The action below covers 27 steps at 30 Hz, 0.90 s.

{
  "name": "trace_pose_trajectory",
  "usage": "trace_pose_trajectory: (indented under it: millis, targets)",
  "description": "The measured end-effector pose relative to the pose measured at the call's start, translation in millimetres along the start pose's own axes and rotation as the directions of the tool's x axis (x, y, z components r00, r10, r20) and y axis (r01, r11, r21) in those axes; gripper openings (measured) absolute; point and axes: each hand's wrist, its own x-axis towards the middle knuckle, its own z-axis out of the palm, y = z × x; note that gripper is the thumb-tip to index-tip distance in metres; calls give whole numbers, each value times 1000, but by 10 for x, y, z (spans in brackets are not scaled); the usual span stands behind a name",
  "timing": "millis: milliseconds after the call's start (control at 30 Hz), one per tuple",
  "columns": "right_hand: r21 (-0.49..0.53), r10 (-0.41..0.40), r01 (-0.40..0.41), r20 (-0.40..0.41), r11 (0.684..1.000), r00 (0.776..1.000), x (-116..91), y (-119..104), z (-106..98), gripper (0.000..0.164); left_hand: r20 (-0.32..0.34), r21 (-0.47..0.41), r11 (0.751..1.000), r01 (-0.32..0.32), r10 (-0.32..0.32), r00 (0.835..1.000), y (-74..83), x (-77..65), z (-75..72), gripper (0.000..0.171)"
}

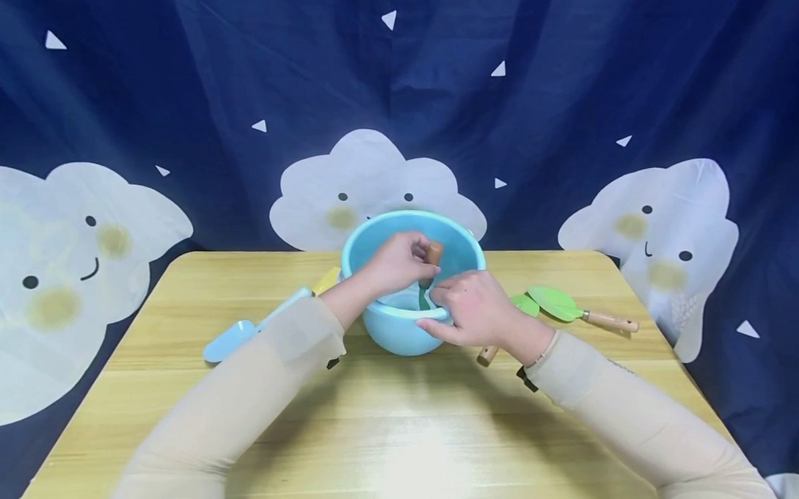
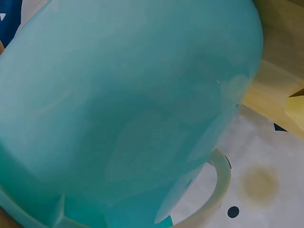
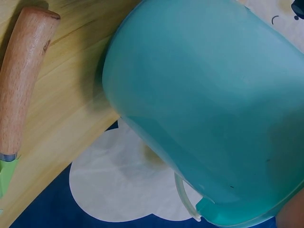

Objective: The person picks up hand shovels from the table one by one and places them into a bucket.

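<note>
A light blue bucket [image 1: 402, 337] stands on the table, tilted toward me. My left hand [image 1: 400, 263] reaches over its mouth and grips the wooden handle of a small tool [image 1: 434, 253] with a dark green lower part. That lower part points down into the bucket, its end hidden by the near rim. On the near right rim, my right hand [image 1: 477, 305] holds the bucket, thumb along the outside and fingers over the edge. Both wrist views are mostly filled by the bucket's wall [image 2: 142, 95], with neither hand's grip showing there.
Left of the bucket lies a light blue scoop [image 1: 229, 340], near a yellow piece [image 1: 326, 280] partly behind my arm. To the right are a green leaf-shaped trowel [image 1: 552, 303] and a second green tool [image 1: 527, 304], whose wooden handle [image 3: 26, 80] shows in the right wrist view.
</note>
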Motion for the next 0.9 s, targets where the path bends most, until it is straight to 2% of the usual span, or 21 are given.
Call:
trace_pose_trajectory:
  millis: [233,500,767,900]
  targets:
    - [-2,-3,3,-4,1000,1000,4,-7,8,62,43,17,1000,11,-12,999,8,28,29,29]
    - [1,-16,16,-23,1000,1000,5,8,6,62,96,44,999,13,-17,995,1,83,62,23]
    - [-5,-12,12,-12,1000,1000,3,7,-8,62,98,23,999,32,-34,995,-11,89,68,28]
    - [-4,-4,4,6,1000,1000,-3,1,1,62,76,8,999,48,-48,996,-10,64,61,26]
